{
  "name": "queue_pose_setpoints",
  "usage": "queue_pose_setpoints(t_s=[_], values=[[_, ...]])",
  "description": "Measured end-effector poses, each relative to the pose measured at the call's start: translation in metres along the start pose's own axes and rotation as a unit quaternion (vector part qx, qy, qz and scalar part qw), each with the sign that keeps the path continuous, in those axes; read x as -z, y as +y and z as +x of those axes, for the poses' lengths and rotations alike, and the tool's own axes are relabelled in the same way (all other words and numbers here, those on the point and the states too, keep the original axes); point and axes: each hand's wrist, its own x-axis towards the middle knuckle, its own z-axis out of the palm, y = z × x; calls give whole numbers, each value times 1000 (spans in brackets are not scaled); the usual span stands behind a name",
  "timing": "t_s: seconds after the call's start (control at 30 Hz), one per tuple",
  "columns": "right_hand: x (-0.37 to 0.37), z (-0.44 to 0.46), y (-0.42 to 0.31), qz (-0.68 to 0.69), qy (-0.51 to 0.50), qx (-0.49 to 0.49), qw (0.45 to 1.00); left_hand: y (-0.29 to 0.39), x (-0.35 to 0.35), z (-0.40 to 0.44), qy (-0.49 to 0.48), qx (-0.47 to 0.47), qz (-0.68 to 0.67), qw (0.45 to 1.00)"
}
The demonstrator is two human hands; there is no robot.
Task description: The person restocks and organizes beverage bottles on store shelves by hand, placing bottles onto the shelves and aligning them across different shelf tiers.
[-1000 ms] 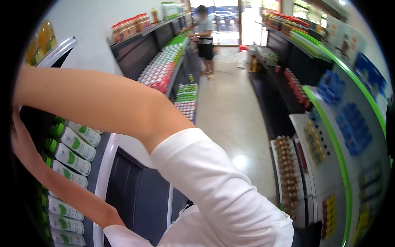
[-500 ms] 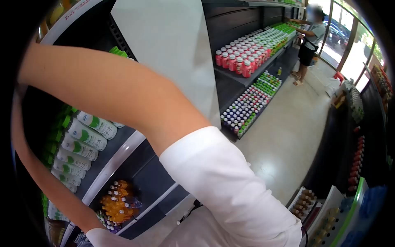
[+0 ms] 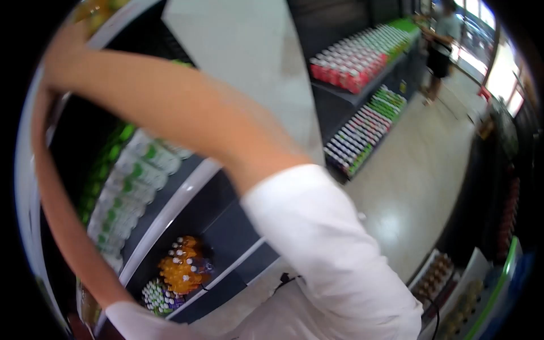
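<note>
My right arm stretches across to the upper left, and my right hand (image 3: 65, 56) is at the dark edge of the view, smeared by motion. My left arm rises along the left side; my left hand (image 3: 45, 93) is just below the right one and mostly hidden. Whether either hand holds anything does not show. Both are beside a shelf unit with a white front rail (image 3: 170, 218). Below my right forearm, white bottles with green caps (image 3: 122, 195) stand in rows on the shelf. Blurred yellowish items (image 3: 99, 14) sit above my right hand.
Orange bottles (image 3: 181, 269) stand low in the unit, near white-capped bottles (image 3: 158, 294). A white panel (image 3: 249, 62) separates it from shelves of pink bottles (image 3: 351, 76) and small capped bottles (image 3: 365, 133). Another person (image 3: 445, 42) reaches toward those shelves. More goods (image 3: 430, 275) line the right.
The view has shifted and blurred, so the shelves sit farther right in it. My hands, out of sight before, now partly show at the upper left. The other person still stands by the far shelves.
</note>
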Motion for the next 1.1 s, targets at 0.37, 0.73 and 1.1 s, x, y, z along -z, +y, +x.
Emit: queue_pose_setpoints(t_s=[0.37, 0.73, 1.1], values=[[88, -55, 127, 151, 191, -153, 958, 76, -119, -326, 357, -247, -211, 876], [97, -44, 132, 82, 141, -191, 968, 117, -100, -257, 302, -298, -243, 872], [60, -50, 166, 185, 139, -172, 958, 142, -131, -217, 473, -428, -47, 769]])
